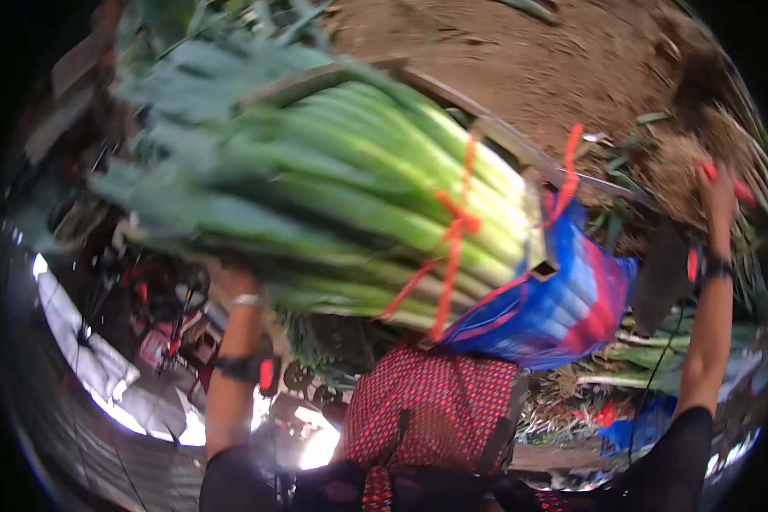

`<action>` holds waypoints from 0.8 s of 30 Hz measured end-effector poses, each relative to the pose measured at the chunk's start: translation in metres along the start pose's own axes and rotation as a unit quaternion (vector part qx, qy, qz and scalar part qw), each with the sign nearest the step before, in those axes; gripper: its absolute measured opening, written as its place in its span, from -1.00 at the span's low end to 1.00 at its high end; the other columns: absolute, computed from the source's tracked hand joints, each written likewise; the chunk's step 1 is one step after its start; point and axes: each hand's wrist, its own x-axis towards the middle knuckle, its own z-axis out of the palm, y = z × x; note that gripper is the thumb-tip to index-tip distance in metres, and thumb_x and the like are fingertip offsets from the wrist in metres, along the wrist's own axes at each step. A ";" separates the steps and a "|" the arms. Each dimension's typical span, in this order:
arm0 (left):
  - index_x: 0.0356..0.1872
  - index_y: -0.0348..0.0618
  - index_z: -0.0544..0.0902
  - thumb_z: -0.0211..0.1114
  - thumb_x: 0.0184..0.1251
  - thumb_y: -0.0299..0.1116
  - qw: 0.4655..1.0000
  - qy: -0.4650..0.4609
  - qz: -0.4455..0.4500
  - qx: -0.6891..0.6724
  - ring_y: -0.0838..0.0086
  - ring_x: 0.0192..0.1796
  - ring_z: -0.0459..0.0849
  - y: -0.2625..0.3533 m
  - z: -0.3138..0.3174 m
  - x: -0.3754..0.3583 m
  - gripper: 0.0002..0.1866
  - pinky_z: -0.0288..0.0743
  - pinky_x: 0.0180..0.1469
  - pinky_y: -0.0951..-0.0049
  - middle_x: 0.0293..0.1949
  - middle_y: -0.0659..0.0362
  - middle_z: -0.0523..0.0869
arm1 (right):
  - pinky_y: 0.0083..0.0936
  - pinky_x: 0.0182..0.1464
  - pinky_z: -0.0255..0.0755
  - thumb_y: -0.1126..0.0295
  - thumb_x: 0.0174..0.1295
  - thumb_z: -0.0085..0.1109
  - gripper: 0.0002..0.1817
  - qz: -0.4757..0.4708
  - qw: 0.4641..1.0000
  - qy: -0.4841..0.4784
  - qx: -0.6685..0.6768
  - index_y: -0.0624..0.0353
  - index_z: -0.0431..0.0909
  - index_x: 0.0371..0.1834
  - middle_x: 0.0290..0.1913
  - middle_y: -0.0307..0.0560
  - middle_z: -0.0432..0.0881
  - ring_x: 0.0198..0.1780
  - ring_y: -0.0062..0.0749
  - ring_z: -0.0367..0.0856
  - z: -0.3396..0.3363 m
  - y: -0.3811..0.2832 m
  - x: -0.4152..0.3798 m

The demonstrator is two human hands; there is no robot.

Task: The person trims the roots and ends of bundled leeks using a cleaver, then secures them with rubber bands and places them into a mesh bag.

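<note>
A big bundle of leeks, bound with orange-red string, lies in a metal frame, green leaves to the left and pale ends to the right. My left hand touches the underside of its leafy part; the fingers are blurred and hidden. Out at the far right, my right hand is closed around a red object, near dry roots. Blue and red plastic sheeting hangs by the bundle's pale end.
Bare soil stretches behind the frame. More leeks lie at the lower right, near a blue item. A dark flat shape is beside my right wrist. A red patterned apron covers my front. Cluttered gear is at the left.
</note>
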 end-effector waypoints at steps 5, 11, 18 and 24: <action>0.35 -0.08 0.14 -0.12 0.40 -0.22 0.987 -0.124 -0.101 -0.012 -0.11 -0.11 0.54 0.011 0.057 0.009 -0.48 0.38 -0.06 0.06 -0.12 -0.39 0.50 | -0.29 0.04 0.32 0.12 0.16 0.15 -0.44 0.107 0.992 -0.052 0.039 0.19 0.38 0.17 -0.04 0.10 0.51 -0.01 -0.07 0.46 -0.103 0.030 -0.081; 0.25 -0.47 0.19 0.05 0.08 0.37 0.891 -0.107 -0.183 -0.402 -0.05 0.28 0.26 0.049 -0.008 0.016 0.02 0.11 0.30 0.29 0.20 -0.33 0.31 | -0.40 0.00 0.42 0.24 0.19 0.17 -0.57 0.315 0.875 0.016 0.366 0.37 0.47 -0.02 -0.08 0.07 0.57 -0.06 -0.23 0.55 -0.161 0.101 -0.153; 0.31 -0.44 0.08 0.12 -0.23 0.56 0.859 -0.210 -0.139 -0.446 0.04 0.39 0.06 0.038 -0.002 0.033 0.28 -0.07 0.38 0.33 0.33 -0.19 0.16 | -0.46 0.02 0.49 0.52 0.30 -0.05 -0.66 0.323 0.287 -0.089 0.898 0.45 0.31 0.11 -0.06 0.13 0.53 -0.07 -0.23 0.54 -0.239 0.055 -0.175; 0.39 -0.22 -0.02 0.04 -0.23 0.61 0.824 -0.368 -0.022 -0.430 0.05 0.44 -0.14 0.033 -0.047 0.043 0.28 -0.27 0.42 0.28 0.41 -0.15 -0.10 | -0.27 0.26 0.24 0.50 0.26 -0.01 -0.47 0.160 0.147 -0.121 0.969 0.23 0.13 0.31 0.15 0.03 0.40 0.16 -0.22 0.37 -0.414 -0.221 -0.205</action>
